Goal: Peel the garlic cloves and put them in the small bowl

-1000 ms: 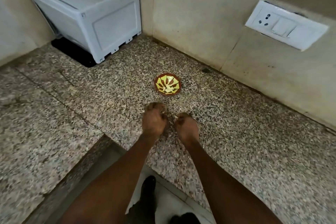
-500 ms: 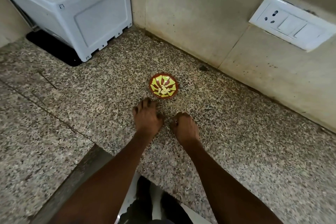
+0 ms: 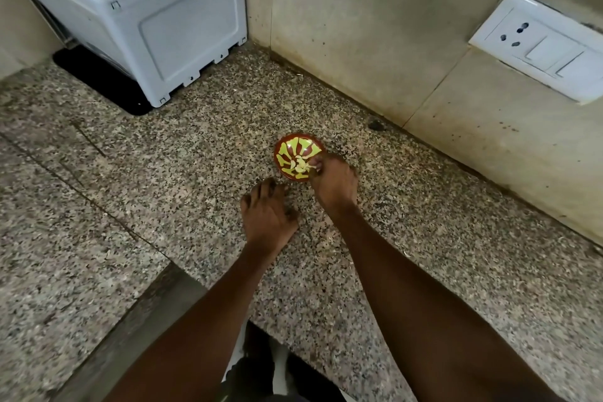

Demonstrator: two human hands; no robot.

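A small red bowl (image 3: 291, 144) with a yellow pattern stands on the speckled granite counter (image 3: 424, 222), near the back wall. Pale peeled garlic cloves (image 3: 301, 168) lie in its middle. My right hand (image 3: 332, 184) reaches over the bowl's near right rim, and its fingertips pinch a pale clove just inside the bowl. My left hand (image 3: 266, 217) rests on the counter a little in front and left of the bowl, fingers loosely straight and holding nothing.
A white boxy appliance (image 3: 156, 19) sits on a black mat (image 3: 98, 78) in the back left corner. A white socket plate (image 3: 541, 49) is on the wall at right. Thin peel scraps (image 3: 329, 240) lie between my hands. The counter's front edge (image 3: 195, 277) runs below my forearms.
My right hand has moved forward from beside my left hand to the bowl. My left hand's fingers have straightened onto the counter. The camera has tilted closer.
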